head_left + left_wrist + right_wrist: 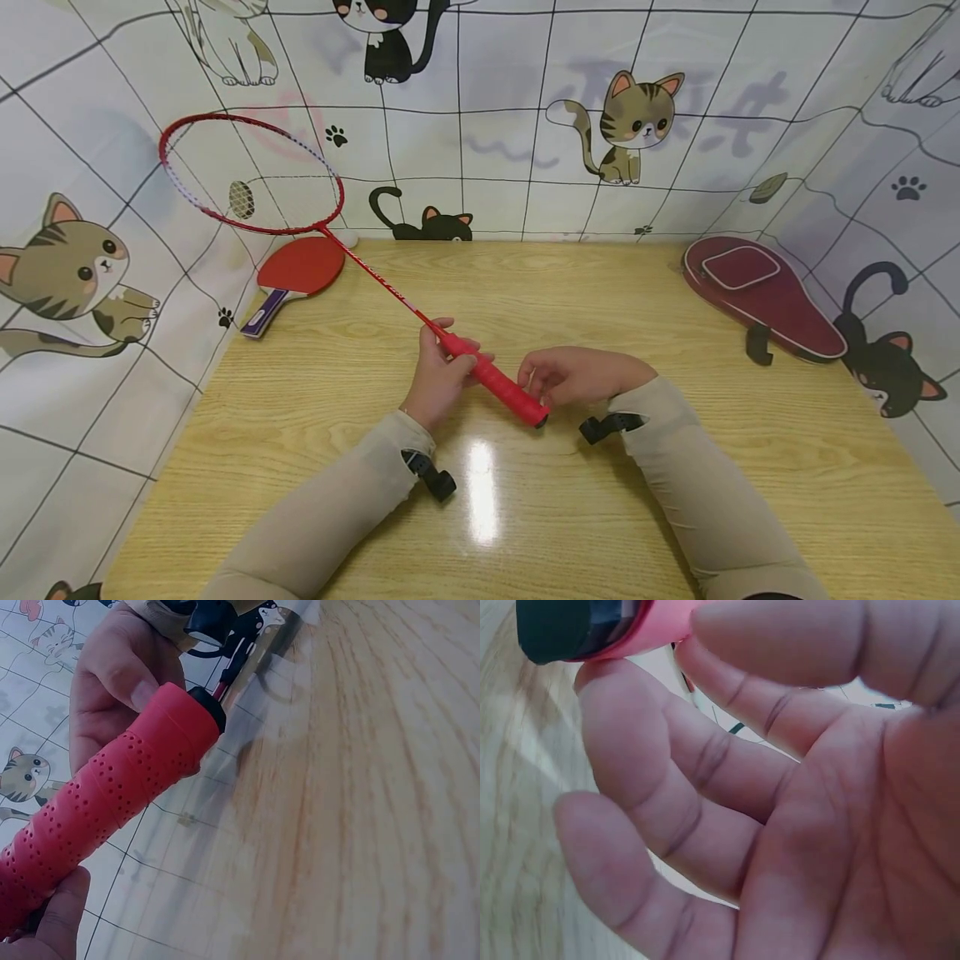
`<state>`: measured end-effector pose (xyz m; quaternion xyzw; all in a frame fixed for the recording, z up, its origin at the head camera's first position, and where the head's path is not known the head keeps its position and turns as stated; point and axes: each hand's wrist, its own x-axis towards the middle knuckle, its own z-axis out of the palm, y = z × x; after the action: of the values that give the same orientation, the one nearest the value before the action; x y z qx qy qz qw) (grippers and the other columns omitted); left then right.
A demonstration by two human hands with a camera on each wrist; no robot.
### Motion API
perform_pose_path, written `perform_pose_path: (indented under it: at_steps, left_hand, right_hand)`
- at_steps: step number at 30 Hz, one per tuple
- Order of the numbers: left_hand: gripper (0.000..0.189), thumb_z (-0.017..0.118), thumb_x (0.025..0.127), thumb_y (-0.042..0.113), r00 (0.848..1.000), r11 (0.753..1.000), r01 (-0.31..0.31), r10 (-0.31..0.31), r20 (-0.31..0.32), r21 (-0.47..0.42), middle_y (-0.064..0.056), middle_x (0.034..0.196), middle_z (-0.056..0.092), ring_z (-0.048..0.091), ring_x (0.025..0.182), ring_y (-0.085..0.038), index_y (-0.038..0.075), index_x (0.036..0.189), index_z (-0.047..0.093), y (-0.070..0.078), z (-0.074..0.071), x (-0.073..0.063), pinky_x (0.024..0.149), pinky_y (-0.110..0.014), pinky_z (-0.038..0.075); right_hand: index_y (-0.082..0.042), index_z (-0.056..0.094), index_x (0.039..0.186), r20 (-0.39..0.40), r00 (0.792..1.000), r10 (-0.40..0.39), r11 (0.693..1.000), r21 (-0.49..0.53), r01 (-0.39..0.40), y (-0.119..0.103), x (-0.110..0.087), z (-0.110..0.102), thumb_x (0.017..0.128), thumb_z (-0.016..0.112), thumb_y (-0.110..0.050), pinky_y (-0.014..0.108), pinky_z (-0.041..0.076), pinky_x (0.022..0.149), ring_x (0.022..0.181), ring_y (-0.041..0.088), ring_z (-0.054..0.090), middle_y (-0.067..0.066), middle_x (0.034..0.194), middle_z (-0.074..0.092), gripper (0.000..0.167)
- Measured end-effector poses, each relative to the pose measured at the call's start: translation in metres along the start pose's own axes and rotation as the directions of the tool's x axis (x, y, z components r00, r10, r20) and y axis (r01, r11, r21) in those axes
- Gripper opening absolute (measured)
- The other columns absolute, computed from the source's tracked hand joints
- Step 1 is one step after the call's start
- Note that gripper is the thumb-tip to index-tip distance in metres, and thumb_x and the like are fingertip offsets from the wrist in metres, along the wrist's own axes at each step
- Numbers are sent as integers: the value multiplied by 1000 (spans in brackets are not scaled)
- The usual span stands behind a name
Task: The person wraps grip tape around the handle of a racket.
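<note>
A red badminton racket [382, 285] slants across the head view, its strung head raised at upper left and its handle toward the front. My left hand [437, 379] grips the upper part of the handle, thumb on top. In the left wrist view the red perforated grip [112, 787] wraps the handle down to a black end cap [210, 709]. Close to that end, my right hand [585, 375] pinches the grip between thumb and fingers. The right wrist view shows its fingers bent under the handle, with the dark butt cap [577, 630] beyond the fingertips.
A red table tennis bat [302, 265] lies at the table's back left, with a small white ball [347, 239] behind it. At the right lies a dark red bat case [765, 292] with a black strap. Cat-patterned walls [495, 125] border the wooden table [570, 292].
</note>
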<state>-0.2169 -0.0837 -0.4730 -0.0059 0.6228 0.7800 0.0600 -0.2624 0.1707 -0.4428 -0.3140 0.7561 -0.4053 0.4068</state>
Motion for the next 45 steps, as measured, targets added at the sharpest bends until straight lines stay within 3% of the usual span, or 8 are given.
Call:
perform_pose_path:
  at_steps: [3,7,15,21,30,36,40,45]
  left_hand:
    - [69,54,99,-6,1000,1000,1,-1,1,-2,-32,136,51,74,112,-38,9,155,15,0,0,0,88,-43,62]
    - [69,54,99,-6,1000,1000,3,-3,-4,-6,-27,133,54,74,112,-37,10,155,17,-1,0,1,89,-45,62]
    - [68,53,98,-6,1000,1000,-8,8,5,-17,-27,133,53,73,115,-39,10,154,16,1,0,-1,89,-44,62]
    - [67,52,97,-7,1000,1000,-14,14,6,5,-18,128,54,73,117,-36,11,152,19,0,0,-1,90,-44,61]
    - [69,49,95,-9,1000,999,-13,14,18,-42,-17,128,54,72,118,-37,8,153,16,-1,1,-1,93,-45,60]
    - [65,48,95,-10,999,998,-23,25,29,-59,-17,127,54,72,118,-36,12,149,20,2,2,0,94,-45,60]
    - [62,48,96,-10,999,998,-22,24,32,-60,-17,127,54,72,118,-36,13,147,22,1,2,1,95,-45,60]
    - [66,50,97,-8,1000,999,-3,4,28,-37,-18,130,55,72,118,-35,7,152,17,-4,2,0,96,-44,59]
  right_hand:
    - [-5,60,126,27,1000,5,998,59,-7,1,-1,-1,91,59,5,36,54,86,94,26,65,13,108,74,37]
    - [-5,56,131,53,998,28,994,102,-33,2,-2,-1,91,60,3,37,56,87,98,28,69,16,114,74,41]
    - [-12,56,125,25,1000,-1,1000,-6,1,2,1,2,92,70,0,38,53,85,92,26,67,8,103,77,38]
    - [-14,56,120,5,1000,12,998,-69,-11,1,3,4,92,72,-1,38,52,85,89,24,67,4,99,76,35]
    - [-12,56,121,13,1000,12,998,-60,-11,0,1,3,92,69,3,38,52,84,90,24,65,7,100,75,35]
    - [-11,57,124,8,1000,21,1000,-17,-21,0,-1,-2,93,61,7,36,53,85,91,24,65,9,103,74,36]
    - [-10,59,124,4,1000,10,1000,13,-10,1,-2,-2,97,61,1,34,50,82,86,24,60,9,95,71,28]
    - [-11,60,122,-29,999,22,1000,3,-22,2,-2,2,102,65,-14,37,51,83,86,26,62,6,93,74,21]
